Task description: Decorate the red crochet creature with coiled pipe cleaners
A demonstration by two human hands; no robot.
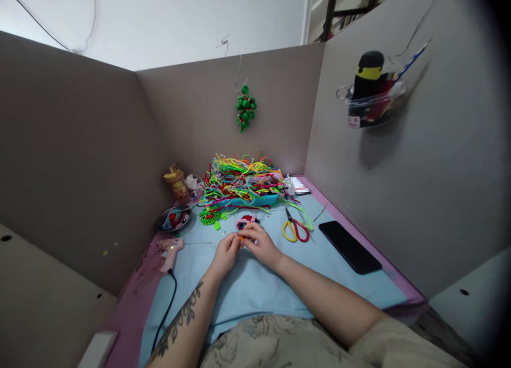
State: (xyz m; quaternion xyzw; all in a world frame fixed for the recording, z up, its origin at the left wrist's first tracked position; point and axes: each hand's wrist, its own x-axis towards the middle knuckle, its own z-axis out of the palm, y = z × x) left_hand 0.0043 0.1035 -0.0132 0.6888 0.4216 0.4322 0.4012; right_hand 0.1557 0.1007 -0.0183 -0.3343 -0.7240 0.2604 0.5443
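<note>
My left hand [228, 250] and my right hand [261, 244] meet over the middle of the blue cloth, both with fingers pinched together. Between their fingertips shows a small orange piece [241, 240], mostly covered, so its exact kind cannot be made out. Just beyond my fingers lies a pink, red and white fuzzy figure [245, 220] with a dark round eye. A green fuzzy piece with red bits [209, 217] and small bright green bits [217, 226] sit farther left. To the right of my right hand rest scissors [296, 231] with one yellow and one red handle.
A blue tray [255, 201] heaped with colourful pipe cleaners [239, 179] stands at the back. On the left are a pink glue gun [172, 251] with a cord, a dark bowl [159, 222] and a yellow cup [175, 181]. A black phone [350, 248] lies right. Grey panels enclose the table.
</note>
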